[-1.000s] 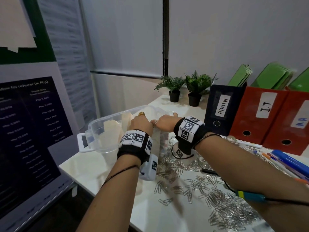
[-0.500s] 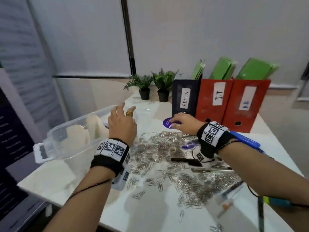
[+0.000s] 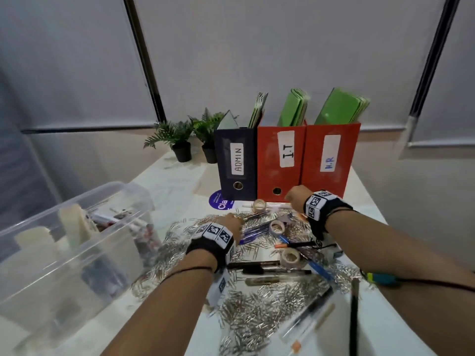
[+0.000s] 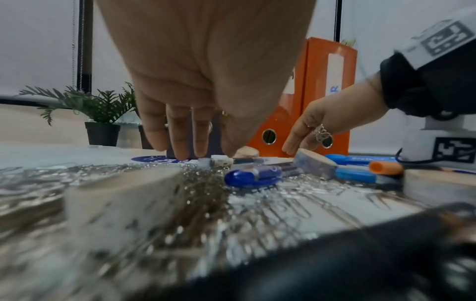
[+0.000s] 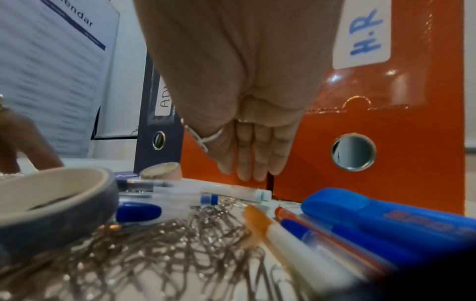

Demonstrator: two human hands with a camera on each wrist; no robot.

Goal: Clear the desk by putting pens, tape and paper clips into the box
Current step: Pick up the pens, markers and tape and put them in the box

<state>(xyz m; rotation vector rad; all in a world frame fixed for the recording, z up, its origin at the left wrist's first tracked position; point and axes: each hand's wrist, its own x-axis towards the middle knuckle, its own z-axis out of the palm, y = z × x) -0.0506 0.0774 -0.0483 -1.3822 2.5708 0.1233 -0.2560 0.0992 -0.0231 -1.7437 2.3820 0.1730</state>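
Observation:
A clear plastic box (image 3: 77,242) stands at the desk's left and holds some pens. Paper clips (image 3: 257,312) lie strewn over the middle, with several pens and three tape rolls (image 3: 278,227) among them. My left hand (image 3: 232,222) hovers over the clips beside a blue pen (image 3: 257,231); its fingers (image 4: 180,142) point straight down and hold nothing. My right hand (image 3: 294,200) is further back by the red binders. Its straight fingers (image 5: 251,163) hang just above a white pen (image 5: 231,189), empty. A blue highlighter (image 5: 386,213) lies to the right.
Three upright binders, dark ADMIN (image 3: 237,165), red I.T (image 3: 281,163) and red H.R (image 3: 331,160), stand behind the pile. Two small potted plants (image 3: 180,142) sit at the back left. A round blue sticker (image 3: 218,201) lies before the dark binder.
Both hands have left the box and moved right and down onto the pile of clips and pens. The head view has swung from the box to the desk's middle.

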